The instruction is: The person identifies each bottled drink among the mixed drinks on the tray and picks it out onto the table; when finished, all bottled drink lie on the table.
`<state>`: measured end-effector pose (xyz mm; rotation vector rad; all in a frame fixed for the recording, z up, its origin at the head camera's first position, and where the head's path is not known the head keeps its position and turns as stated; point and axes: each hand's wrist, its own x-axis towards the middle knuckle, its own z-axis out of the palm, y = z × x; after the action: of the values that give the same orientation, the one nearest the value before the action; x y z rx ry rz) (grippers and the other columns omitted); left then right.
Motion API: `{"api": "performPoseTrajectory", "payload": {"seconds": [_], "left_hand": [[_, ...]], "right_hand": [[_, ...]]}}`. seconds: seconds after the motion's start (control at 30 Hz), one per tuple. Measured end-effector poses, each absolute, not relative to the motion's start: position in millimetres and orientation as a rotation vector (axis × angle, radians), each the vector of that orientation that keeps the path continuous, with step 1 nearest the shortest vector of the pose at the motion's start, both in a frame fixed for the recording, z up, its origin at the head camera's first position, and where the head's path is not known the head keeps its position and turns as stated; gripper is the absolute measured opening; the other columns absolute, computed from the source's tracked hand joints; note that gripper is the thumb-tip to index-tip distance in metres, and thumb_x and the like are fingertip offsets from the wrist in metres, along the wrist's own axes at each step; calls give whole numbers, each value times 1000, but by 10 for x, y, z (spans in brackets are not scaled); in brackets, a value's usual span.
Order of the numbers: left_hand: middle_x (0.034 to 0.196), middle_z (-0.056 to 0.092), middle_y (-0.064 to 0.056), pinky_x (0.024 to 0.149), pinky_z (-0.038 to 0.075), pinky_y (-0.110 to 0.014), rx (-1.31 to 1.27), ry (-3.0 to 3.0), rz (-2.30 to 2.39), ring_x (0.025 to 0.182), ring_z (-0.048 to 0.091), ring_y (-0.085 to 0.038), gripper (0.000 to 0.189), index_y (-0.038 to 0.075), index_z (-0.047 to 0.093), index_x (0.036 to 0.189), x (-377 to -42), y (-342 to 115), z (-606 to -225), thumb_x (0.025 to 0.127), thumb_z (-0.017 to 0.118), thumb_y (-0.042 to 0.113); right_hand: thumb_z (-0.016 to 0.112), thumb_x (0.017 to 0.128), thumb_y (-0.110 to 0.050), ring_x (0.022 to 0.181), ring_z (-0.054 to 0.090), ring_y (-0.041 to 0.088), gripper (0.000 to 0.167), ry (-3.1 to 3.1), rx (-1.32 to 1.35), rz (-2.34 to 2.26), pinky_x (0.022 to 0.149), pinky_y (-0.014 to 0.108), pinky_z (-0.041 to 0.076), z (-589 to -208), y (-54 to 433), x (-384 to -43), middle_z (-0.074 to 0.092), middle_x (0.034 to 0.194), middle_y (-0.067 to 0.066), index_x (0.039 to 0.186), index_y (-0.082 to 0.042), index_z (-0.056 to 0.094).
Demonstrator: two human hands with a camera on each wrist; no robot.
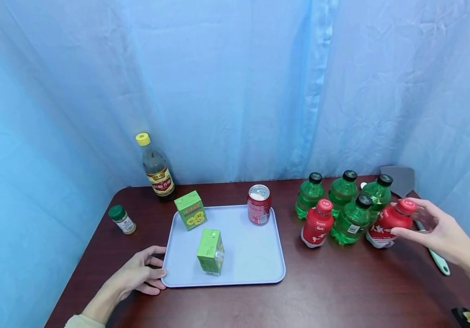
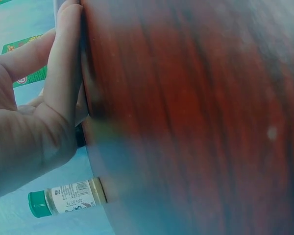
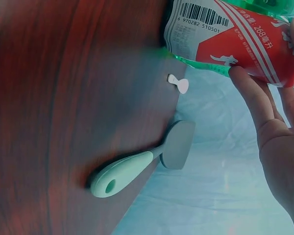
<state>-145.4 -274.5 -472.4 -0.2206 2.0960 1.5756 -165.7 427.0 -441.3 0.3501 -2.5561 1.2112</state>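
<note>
My left hand rests on the table with its fingertips touching the left edge of a pale lavender tray. Two green drink cartons and a red soda can stand upright on the tray. Over on the right, my right hand grips a red-capped plastic bottle with a red label, thumb in front and fingers behind. The right wrist view shows fingertips against its red label. Beside it stand several green bottles with black caps, and another red bottle.
A dark sauce bottle with a yellow cap stands at the back left. Nearer is a green-lidded spice jar. A spatula with a mint handle lies at the table's right edge, near a small white object. Blue curtains hang behind.
</note>
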Motion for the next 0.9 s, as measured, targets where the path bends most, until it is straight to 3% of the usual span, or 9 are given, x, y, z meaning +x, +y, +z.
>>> {"api": "performPoseTrajectory", "payload": {"seconds": [0.23, 0.4, 0.5, 0.6, 0.63, 0.67, 0.77, 0.9], "left_hand": [[113, 55, -23, 63, 62, -48, -229, 2104, 1571, 72, 72, -33, 71, 1, 37, 149, -1463, -2722, -4702, 88, 74, 2], [110, 55, -21, 59, 62, -46, -218, 2180, 1482, 69, 70, -31, 66, -1, 38, 149, -1468, -2655, -4661, 90, 70, -1], [105, 57, -17, 56, 60, -43, -175, 2350, 1299, 66, 68, -27, 62, -1, 43, 146, -1497, -2595, -4558, 91, 70, 0], [102, 62, -11, 61, 58, -46, 32, 2676, 988, 74, 66, -24, 58, -2, 50, 143, -1537, -2546, -4382, 91, 74, 8], [103, 64, -13, 64, 57, -48, 118, 2808, 884, 79, 66, -26, 58, -2, 51, 142, -1544, -2533, -4314, 91, 74, 11], [105, 65, -14, 66, 57, -51, 210, 2945, 781, 84, 67, -29, 57, -1, 53, 141, -1552, -2519, -4240, 90, 75, 13], [115, 65, -22, 78, 55, -60, 450, 3308, 581, 100, 65, -40, 53, 0, 58, 138, -1586, -2468, -4012, 91, 75, 16], [130, 62, -26, 97, 46, -68, 686, 3576, 551, 120, 57, -50, 47, 1, 61, 136, -1696, -2378, -3723, 92, 73, 13]], "right_hand": [[80, 79, 11, 113, 53, -12, 77, -2556, 351, 1230, 78, 6, 50, -4426, 4256, -1640, 54, 131, -17, 146, -5, 45], [79, 88, -5, 132, 37, -14, 88, -2632, 256, 1179, 91, 1, 38, -4294, 4159, -1570, 42, 153, -11, 160, -23, 32], [78, 91, -15, 145, 25, -5, 84, -2592, 214, 983, 110, 12, 29, -4134, 3999, -1546, 33, 162, -3, 160, -29, 31], [75, 93, -16, 151, 23, 13, 70, -2423, 301, 810, 122, 30, 19, -3924, 3761, -1573, 36, 161, 9, 155, -19, 43], [72, 95, -18, 152, 24, 20, 64, -2357, 350, 759, 124, 39, 16, -3850, 3671, -1591, 39, 159, 13, 153, -14, 46], [70, 97, -19, 151, 25, 22, 58, -2294, 400, 719, 123, 35, 14, -3780, 3581, -1615, 42, 157, 13, 150, -10, 50], [59, 104, -28, 151, 24, 32, 52, -2213, 475, 650, 124, 47, 11, -3559, 3293, -1650, 42, 157, 14, 149, -5, 49], [49, 108, -30, 154, 7, 36, 54, -2309, 469, 622, 120, 61, -4, -3297, 2899, -1684, 28, 163, 13, 156, -7, 36]]}}
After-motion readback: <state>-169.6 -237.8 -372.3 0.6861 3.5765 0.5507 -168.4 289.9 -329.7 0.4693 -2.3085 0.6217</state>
